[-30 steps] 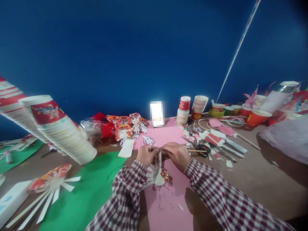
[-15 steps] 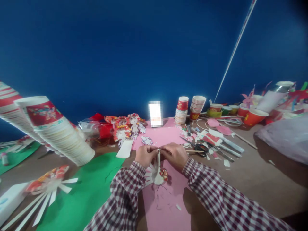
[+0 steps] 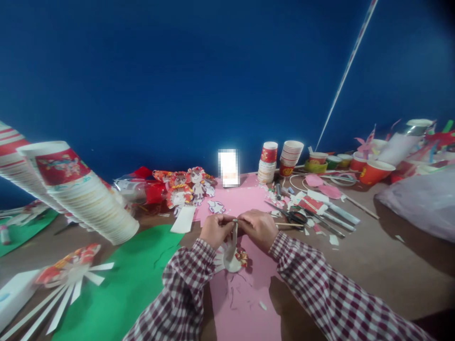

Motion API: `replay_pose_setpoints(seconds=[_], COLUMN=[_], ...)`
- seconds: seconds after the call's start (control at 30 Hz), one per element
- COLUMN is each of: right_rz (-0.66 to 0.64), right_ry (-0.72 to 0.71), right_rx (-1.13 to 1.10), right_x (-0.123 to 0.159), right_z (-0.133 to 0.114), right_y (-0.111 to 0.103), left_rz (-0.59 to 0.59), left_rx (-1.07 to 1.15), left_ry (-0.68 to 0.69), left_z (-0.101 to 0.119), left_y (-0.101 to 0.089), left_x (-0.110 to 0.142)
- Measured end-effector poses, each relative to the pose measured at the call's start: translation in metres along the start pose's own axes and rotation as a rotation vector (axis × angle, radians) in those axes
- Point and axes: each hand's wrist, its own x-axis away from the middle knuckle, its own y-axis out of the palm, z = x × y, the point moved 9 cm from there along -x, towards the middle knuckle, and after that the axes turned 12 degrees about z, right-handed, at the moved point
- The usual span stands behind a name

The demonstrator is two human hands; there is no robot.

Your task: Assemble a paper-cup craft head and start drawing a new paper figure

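Close together over the pink paper (image 3: 245, 310), my left hand (image 3: 214, 230) and my right hand (image 3: 260, 229) pinch the far end of a white paper strip (image 3: 234, 239). The strip rises from a paper cup cut into strips (image 3: 232, 262), whose round white base faces up. Several of its other strips fan out to the left, and a red and gold printed part shows on its right. Fingertips from both hands meet at the strip's end, which appears rolled or folded; the fingers partly hide it.
Left lie green paper (image 3: 121, 284), another cut cup (image 3: 75, 272) and a leaning stack of paper cups (image 3: 95, 203). Paper lion figures (image 3: 179, 189) stand beyond my left hand. Scissors (image 3: 296, 216), a wooden stick (image 3: 289, 224) and scraps lie right, with cup stacks (image 3: 267, 170) behind.
The view has turned slightly, so the surroundings sit a little further left. Both hands stay together at the strip's end, which looks slightly more rolled or folded now.
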Motion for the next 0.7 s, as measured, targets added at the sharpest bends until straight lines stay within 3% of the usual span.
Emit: replay_pose_setpoints(seconds=[0.43,0.7], right_rz=[0.009,0.03], right_ry=[-0.054,-0.107], right_rx=[-0.028,-0.055], right_x=[0.0006,-0.001], right_z=[-0.0033,-0.0087], right_y=[0.0012,-0.0038], left_rz=[-0.008,0.011], left_rx=[-0.163,-0.124], left_ry=[-0.006,-0.074], left_z=[0.0029,0.0023], left_y=[-0.0024,-0.0005], left_x=[0.0044,0.0057])
